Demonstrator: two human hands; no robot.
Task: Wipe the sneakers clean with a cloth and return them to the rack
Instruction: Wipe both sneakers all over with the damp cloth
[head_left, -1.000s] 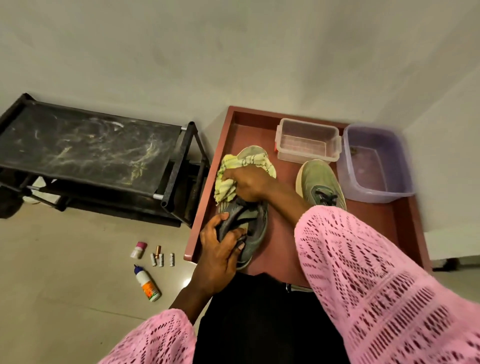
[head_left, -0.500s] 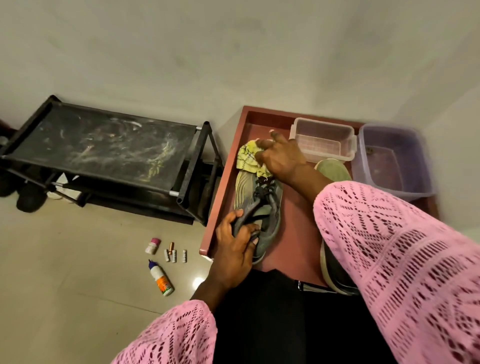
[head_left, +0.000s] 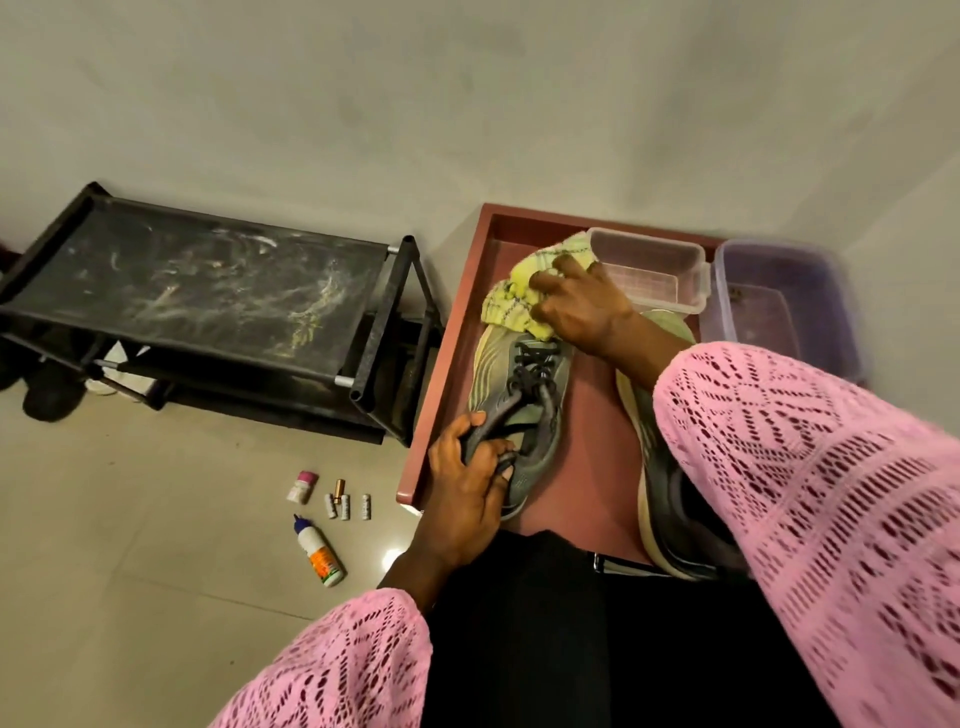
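A grey-green sneaker (head_left: 498, 364) with black laces lies on the red-brown tray (head_left: 452, 322), toe pointing away from me. My left hand (head_left: 467, 483) grips its heel collar and tongue. My right hand (head_left: 576, 306) holds a yellow-green cloth (head_left: 511, 291) bunched on the sneaker's toe. The second sneaker (head_left: 649, 467) lies to the right on the tray, mostly hidden under my pink sleeve. The black shoe rack (head_left: 208, 280) stands to the left on the floor, its top shelf dusty.
A clear plastic box (head_left: 649, 270) and a purple tub (head_left: 779, 306) sit at the tray's far end. A glue bottle (head_left: 319, 553), a small pink-capped bottle (head_left: 302, 486) and several batteries (head_left: 345, 504) lie on the floor left of the tray. Dark shoes (head_left: 52, 395) sit under the rack.
My right hand has pushed the cloth from the sneaker's laces forward onto its toe. My left hand has kept its grip on the heel.
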